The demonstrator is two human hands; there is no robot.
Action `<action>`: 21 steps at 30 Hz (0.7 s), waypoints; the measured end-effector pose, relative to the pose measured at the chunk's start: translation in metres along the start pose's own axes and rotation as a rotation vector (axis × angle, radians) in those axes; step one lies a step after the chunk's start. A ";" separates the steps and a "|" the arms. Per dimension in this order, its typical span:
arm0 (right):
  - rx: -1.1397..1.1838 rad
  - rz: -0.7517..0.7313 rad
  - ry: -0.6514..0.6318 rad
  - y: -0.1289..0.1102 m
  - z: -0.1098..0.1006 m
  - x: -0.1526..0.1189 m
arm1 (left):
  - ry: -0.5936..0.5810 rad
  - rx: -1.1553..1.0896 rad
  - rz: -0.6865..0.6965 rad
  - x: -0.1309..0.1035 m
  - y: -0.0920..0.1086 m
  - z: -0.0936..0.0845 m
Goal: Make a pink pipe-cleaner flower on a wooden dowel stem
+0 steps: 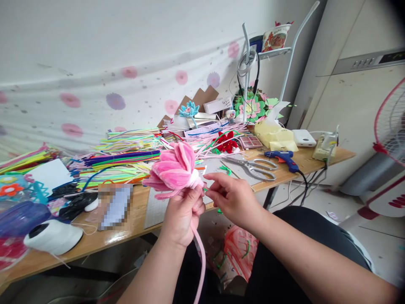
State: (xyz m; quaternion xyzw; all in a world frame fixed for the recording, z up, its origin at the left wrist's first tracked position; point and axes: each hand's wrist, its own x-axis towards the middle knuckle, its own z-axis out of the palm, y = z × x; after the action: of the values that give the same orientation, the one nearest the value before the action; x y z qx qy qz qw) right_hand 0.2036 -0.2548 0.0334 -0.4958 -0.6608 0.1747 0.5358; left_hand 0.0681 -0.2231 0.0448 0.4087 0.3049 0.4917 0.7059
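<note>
A pink pipe-cleaner flower (173, 168) is tilted to the left in front of my chest, its petals pointing left. My left hand (185, 213) is closed around the base, just below a white wrapped band (195, 179). From under this hand a long pink stem (200, 261) curves down toward my lap. Beside the base, my right hand (229, 198) pinches with thumb and forefinger at a small green bit, seemingly the end of a pipe cleaner (205, 190). Most of that green piece is hidden by my fingers.
Bundles of coloured pipe cleaners (123, 158) cover the table's back. Scissors (253, 166) and a blue glue gun (283, 159) lie at right. A white thread cone (53, 236) lies at the left front edge. A fan (390, 122) stands at far right.
</note>
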 end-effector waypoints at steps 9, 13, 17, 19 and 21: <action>0.192 0.124 -0.084 0.009 0.013 -0.003 | 0.048 0.059 0.112 0.008 -0.013 -0.003; 0.031 0.149 -0.177 0.013 -0.014 0.002 | 0.079 0.095 0.200 0.010 -0.012 -0.008; -0.487 0.513 0.038 0.049 -0.101 0.015 | 0.149 0.095 0.208 0.013 -0.006 -0.014; -0.673 0.682 0.206 0.078 -0.149 0.021 | 0.182 0.104 0.210 0.013 -0.004 -0.014; -0.788 0.828 0.258 0.108 -0.183 0.026 | 0.201 0.109 0.204 0.014 -0.003 -0.013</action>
State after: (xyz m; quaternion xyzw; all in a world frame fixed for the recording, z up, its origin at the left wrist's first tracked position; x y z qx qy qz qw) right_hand 0.4171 -0.2399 0.0319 -0.8917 -0.3565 0.0489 0.2745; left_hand 0.0629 -0.2070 0.0353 0.4240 0.3573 0.5821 0.5948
